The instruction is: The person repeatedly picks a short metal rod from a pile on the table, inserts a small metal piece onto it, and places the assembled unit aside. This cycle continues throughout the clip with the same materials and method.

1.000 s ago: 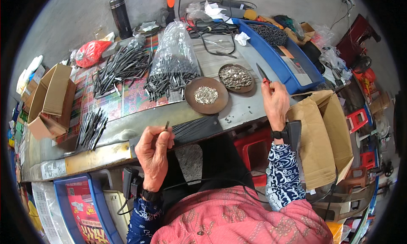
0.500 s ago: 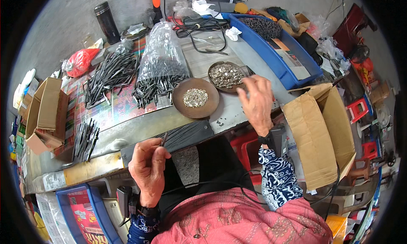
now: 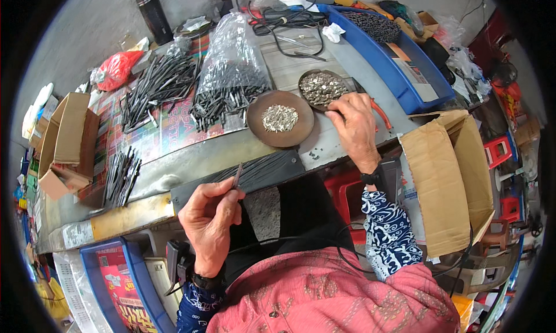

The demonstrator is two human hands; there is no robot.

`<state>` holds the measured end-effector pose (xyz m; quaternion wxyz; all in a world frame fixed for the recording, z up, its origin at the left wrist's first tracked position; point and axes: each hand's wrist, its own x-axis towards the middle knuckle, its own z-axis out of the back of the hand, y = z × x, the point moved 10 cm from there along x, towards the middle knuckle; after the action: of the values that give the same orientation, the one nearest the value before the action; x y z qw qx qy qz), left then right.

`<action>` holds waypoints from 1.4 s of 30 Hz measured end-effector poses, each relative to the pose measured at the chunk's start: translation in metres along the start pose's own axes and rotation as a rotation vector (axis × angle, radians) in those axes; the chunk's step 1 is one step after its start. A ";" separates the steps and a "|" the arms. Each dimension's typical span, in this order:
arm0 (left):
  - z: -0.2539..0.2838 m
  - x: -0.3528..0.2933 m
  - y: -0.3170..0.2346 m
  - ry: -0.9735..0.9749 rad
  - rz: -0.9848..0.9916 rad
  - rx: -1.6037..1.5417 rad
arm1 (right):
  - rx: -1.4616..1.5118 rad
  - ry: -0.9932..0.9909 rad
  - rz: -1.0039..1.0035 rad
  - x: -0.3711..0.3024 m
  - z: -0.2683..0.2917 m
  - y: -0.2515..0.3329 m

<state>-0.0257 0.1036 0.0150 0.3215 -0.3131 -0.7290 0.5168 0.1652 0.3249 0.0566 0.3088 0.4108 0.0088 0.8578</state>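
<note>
In front of me, my left hand (image 3: 211,214) pinches a thin dark rod (image 3: 238,174) between thumb and fingers, its tip pointing up. My right hand (image 3: 354,127) is at the near right edge of a small dish of silvery metal pieces (image 3: 323,88). Its thumb and fingertips are drawn together; whatever they hold is too small to make out. Left of that dish stands a round brown dish (image 3: 260,127) heaped with small, slender, shiny bits (image 3: 280,118). A tool with red handles (image 3: 381,114) lies just beyond my right hand, partly hidden.
Dark rods lie in a large pile (image 3: 159,90), a small bundle (image 3: 121,176) and a clear plastic bag (image 3: 234,55). A blue tray (image 3: 399,72) sits at the far right. Open cardboard boxes (image 3: 434,188) flank the table. A black flask (image 3: 154,15) stands at the back.
My right hand has drawn its spread fingers together beside the dish of metal pieces. In my left hand the rod now points more upright. The whole view has shifted slightly.
</note>
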 end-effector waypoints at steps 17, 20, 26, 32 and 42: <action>-0.012 -0.013 -0.013 0.032 0.055 -0.255 | 0.882 0.202 0.099 -0.019 0.015 0.161; -0.011 -0.017 -0.015 0.039 0.050 -0.252 | 1.000 0.230 0.004 -0.023 0.009 0.168; -0.010 -0.022 -0.017 0.046 0.041 -0.270 | 1.041 0.219 -0.003 -0.027 0.009 0.174; -0.010 -0.026 -0.015 0.059 0.045 -0.271 | 1.003 0.232 0.069 -0.026 0.012 0.178; -0.007 -0.030 -0.011 0.050 0.085 -0.297 | 1.111 0.252 -0.136 -0.036 -0.002 0.170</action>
<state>-0.0037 0.0811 0.0225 0.2678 -0.4005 -0.7752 0.4086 0.0914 0.1681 0.0755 0.0980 0.4043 0.5215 0.7450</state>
